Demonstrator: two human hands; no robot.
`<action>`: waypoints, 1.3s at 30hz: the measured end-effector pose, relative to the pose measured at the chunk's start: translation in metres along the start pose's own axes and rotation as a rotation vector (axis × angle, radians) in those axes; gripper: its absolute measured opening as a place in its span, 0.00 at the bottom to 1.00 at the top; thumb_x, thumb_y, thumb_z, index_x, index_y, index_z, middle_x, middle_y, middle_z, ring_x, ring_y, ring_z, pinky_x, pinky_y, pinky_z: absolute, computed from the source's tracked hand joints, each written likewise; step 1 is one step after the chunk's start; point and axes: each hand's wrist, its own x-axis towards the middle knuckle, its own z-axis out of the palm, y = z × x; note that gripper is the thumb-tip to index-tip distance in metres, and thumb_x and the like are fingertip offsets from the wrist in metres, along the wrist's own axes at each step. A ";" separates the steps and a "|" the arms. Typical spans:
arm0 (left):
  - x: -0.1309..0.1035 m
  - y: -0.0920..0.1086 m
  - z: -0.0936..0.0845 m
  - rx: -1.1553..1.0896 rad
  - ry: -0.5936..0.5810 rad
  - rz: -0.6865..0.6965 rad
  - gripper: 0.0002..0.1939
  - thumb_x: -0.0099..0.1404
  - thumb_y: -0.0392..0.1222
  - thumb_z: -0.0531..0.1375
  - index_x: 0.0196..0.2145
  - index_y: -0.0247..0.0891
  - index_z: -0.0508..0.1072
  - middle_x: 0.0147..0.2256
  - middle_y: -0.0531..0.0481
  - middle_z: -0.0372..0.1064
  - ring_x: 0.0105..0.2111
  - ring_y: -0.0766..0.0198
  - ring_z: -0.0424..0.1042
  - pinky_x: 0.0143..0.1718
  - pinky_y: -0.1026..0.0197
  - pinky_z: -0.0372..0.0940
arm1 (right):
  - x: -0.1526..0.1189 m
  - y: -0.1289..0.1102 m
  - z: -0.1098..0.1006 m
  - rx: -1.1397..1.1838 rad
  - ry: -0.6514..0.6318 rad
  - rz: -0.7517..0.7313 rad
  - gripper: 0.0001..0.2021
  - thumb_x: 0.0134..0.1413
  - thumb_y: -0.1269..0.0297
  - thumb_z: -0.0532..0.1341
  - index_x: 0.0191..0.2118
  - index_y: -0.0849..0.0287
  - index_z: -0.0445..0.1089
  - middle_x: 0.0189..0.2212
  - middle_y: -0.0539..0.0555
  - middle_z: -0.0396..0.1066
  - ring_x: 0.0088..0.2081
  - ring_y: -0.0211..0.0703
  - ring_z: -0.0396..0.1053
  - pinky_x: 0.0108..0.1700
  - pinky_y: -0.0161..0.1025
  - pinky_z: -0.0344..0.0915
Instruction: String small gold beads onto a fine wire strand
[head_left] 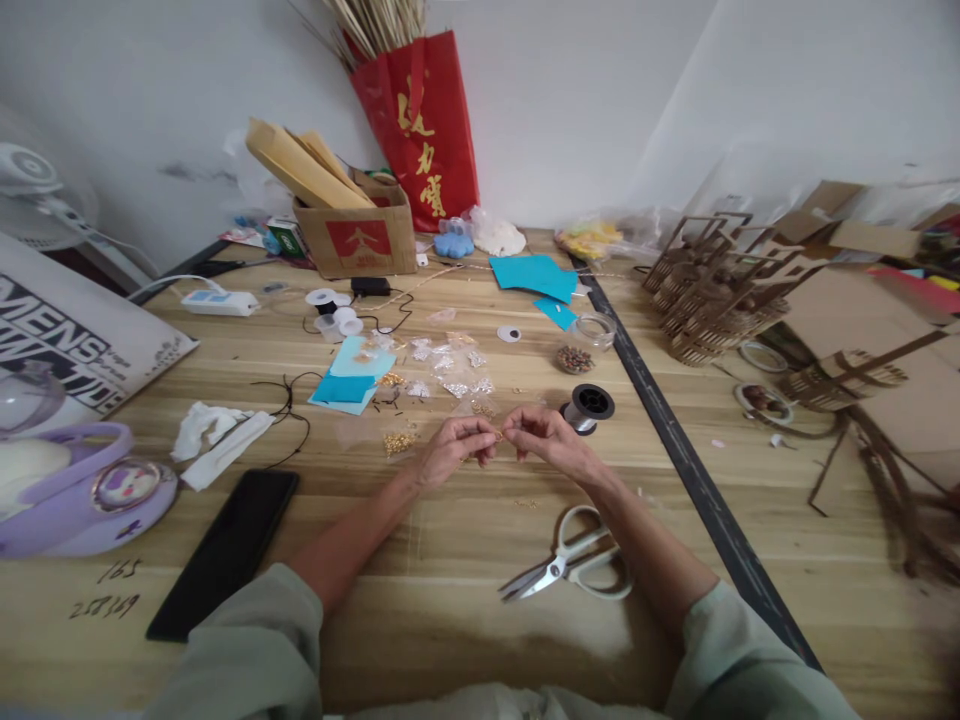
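Observation:
Over the middle of the table, my left hand [459,448] and my right hand [546,436] meet, fingertips almost touching. Both are closed in a pinch on a small gold-coloured piece [499,436], too tiny to make out fully. Gold beads [398,442] lie in a heap left of my left hand. Just beyond my right hand stands a spool of thin wire [587,408]. Scissors with white handles [570,560] rest partly open below my right forearm. A few gold bits [526,504] are scattered on the wood between my forearms.
Small clear bags [455,388] and blue sheets [345,388] lie beyond my hands. A dish of brown beads [574,360] sits past the spool. At left are a black phone [225,555] and a purple container [82,490]; woven baskets [720,290] stand at right.

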 end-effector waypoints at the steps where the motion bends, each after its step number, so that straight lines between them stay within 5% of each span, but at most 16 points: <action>1: 0.000 0.000 0.000 -0.014 0.000 -0.004 0.12 0.54 0.44 0.65 0.30 0.32 0.72 0.23 0.52 0.68 0.23 0.71 0.66 0.26 0.66 0.61 | 0.000 -0.001 0.000 0.009 -0.002 0.008 0.12 0.50 0.57 0.62 0.31 0.62 0.68 0.23 0.48 0.65 0.22 0.32 0.63 0.26 0.32 0.65; 13: 0.000 0.001 0.002 -0.082 0.026 -0.028 0.13 0.50 0.43 0.67 0.29 0.31 0.72 0.22 0.52 0.68 0.21 0.71 0.66 0.25 0.66 0.60 | 0.001 0.010 -0.001 0.006 0.018 -0.027 0.10 0.49 0.59 0.63 0.32 0.60 0.65 0.22 0.46 0.60 0.23 0.33 0.60 0.26 0.33 0.64; 24: 0.002 0.000 0.003 -0.234 0.063 -0.029 0.13 0.48 0.40 0.69 0.29 0.31 0.73 0.20 0.53 0.68 0.20 0.71 0.66 0.23 0.67 0.58 | -0.003 0.006 0.005 -0.185 0.030 -0.181 0.07 0.51 0.64 0.61 0.34 0.60 0.62 0.30 0.51 0.63 0.31 0.36 0.63 0.35 0.36 0.64; 33: 0.002 -0.001 0.005 -0.247 0.057 -0.035 0.12 0.48 0.40 0.69 0.30 0.31 0.74 0.21 0.52 0.69 0.20 0.71 0.66 0.24 0.67 0.58 | -0.004 0.004 0.011 -0.477 0.150 -0.412 0.06 0.54 0.64 0.60 0.33 0.58 0.61 0.27 0.50 0.62 0.29 0.37 0.61 0.33 0.36 0.62; 39: 0.001 0.000 0.005 -0.251 0.045 -0.040 0.13 0.47 0.41 0.69 0.28 0.31 0.72 0.21 0.52 0.68 0.21 0.71 0.66 0.25 0.67 0.58 | -0.005 0.004 0.010 -0.538 0.134 -0.436 0.06 0.58 0.62 0.56 0.34 0.58 0.65 0.26 0.52 0.65 0.29 0.39 0.64 0.33 0.36 0.61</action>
